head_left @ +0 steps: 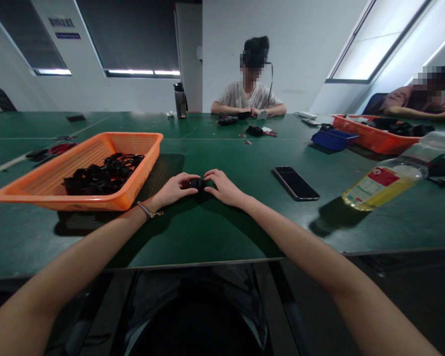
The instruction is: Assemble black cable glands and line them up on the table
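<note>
Between my two hands a small black part (198,183) rests on or just above the green table, its kind not clear at this size. My left hand (172,189) grips its left end, thumb and fingers closed around it. From the other side, my right hand (224,188) pinches the right end with curved fingers. Left of my hands stands an orange basket (144,170), holding a pile of similar-looking black parts (102,174).
A phone (295,183) lies to the right, before a bottle of yellow liquid (383,180). Farther back are a blue bin (333,138), another orange basket (378,141) and a dark flask (180,101). One person (237,94) sits opposite, another (404,99) at far right.
</note>
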A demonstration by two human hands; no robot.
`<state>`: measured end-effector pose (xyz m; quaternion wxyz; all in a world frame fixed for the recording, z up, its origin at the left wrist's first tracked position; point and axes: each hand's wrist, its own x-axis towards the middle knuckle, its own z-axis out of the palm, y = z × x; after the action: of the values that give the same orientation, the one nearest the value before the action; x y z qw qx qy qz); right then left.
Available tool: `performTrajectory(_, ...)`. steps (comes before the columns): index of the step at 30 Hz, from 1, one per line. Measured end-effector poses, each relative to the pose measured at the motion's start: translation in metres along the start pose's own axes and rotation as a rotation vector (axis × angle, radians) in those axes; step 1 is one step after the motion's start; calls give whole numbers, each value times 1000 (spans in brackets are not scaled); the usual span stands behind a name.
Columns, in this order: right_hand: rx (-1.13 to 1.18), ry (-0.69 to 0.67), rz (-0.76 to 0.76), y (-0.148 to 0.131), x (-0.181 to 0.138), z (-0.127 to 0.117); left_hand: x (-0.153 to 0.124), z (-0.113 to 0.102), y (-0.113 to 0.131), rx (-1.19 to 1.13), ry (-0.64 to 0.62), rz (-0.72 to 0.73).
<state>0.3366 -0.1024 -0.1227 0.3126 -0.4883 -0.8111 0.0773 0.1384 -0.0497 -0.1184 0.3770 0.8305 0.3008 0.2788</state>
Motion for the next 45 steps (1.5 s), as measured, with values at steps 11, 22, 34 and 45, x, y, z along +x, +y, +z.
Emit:
performTrajectory(11, 11, 15, -84, -10, -2, -8, 1, 0, 7, -77, 59, -29)
performTrajectory(22, -114, 14, -123, -9, -2, -10, -4, 13, 18, -218, 49, -166)
performTrajectory(34, -52, 5, -31, -10, -1, -4, -6, 10, 19, -183, 97, -119)
performTrajectory(45, 28, 30, 51, -10, 1, -1, -5, 11, 14, -135, 129, -51)
